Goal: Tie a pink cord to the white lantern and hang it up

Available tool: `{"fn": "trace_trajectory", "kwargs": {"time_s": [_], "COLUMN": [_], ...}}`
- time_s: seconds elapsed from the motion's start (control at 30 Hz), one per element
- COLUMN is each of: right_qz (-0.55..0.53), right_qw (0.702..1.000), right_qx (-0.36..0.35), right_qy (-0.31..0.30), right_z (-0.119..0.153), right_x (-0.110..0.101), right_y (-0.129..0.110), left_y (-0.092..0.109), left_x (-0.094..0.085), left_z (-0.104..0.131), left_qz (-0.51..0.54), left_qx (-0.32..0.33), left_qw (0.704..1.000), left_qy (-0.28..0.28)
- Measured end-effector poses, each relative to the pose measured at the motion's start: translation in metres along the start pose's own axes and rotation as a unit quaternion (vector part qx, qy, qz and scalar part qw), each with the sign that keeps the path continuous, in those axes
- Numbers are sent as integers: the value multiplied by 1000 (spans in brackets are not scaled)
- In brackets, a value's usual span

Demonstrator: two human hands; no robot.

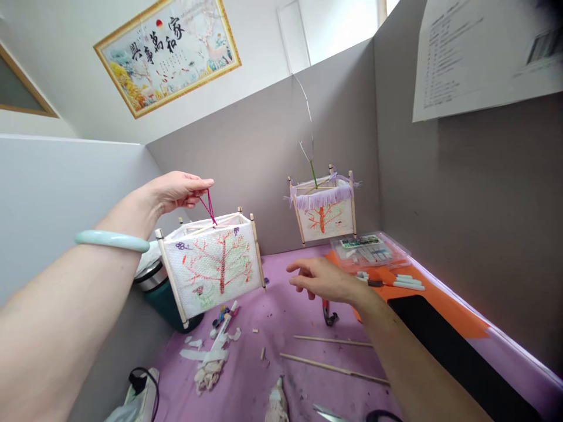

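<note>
My left hand (185, 190) pinches a magenta string (210, 208) tied to the top of a handmade paper lantern (220, 266). The lantern hangs tilted in the air; its white textured sides carry a drawn red tree, and thin wooden sticks frame its corners. Fingers apart, my right hand (321, 278) hovers over the table to the right of the lantern and holds nothing. Behind it a second lantern (323, 217) with a purple fringe hangs from a wire (308, 108). Under my right hand lie red-handled pliers (329, 313), partly hidden.
On the purple tabletop (246, 357) lie wooden sticks (329, 364), scraps of white paper (204, 354) and scissors (328, 413). A green tumbler (160, 293) stands at left. To the right are a plastic case (369, 251), markers (407, 282), orange paper (444, 310) and a black phone-like slab (457, 351). Grey partitions surround the table.
</note>
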State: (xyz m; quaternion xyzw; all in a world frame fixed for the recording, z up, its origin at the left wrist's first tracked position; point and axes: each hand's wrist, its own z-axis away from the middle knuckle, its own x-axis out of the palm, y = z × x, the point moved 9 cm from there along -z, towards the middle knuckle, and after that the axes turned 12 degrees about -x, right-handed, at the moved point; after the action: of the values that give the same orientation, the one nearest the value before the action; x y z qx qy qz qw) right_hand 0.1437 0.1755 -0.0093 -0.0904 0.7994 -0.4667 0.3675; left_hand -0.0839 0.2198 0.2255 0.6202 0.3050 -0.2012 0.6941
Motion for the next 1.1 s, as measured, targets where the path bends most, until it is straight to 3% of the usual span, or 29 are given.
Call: {"fn": "trace_trajectory", "kwargs": {"time_s": [0.27, 0.4, 0.47, 0.7, 1.1], "right_qz": [16, -25, -34, -9, 27], "right_qw": [999, 995, 991, 997, 997], "right_qx": [-24, -41, -47, -22, -6], "right_qy": [35, -85, -117, -70, -68], "right_z": [-2, 3, 5, 1, 0], "right_x": [-5, 15, 20, 12, 11], "right_y": [-7, -15, -17, -6, 4], "left_y": [3, 1, 0, -1, -2], "left_x": [4, 6, 6, 8, 5], "left_z": [7, 3, 2, 5, 5], "left_qz": [-1, -24, -28, -39, -70], "left_qx": [-1, 6, 8, -4, 4], "left_qw": [1000, 1000, 1000, 999, 997], "left_qy": [3, -3, -9, -1, -11]}}
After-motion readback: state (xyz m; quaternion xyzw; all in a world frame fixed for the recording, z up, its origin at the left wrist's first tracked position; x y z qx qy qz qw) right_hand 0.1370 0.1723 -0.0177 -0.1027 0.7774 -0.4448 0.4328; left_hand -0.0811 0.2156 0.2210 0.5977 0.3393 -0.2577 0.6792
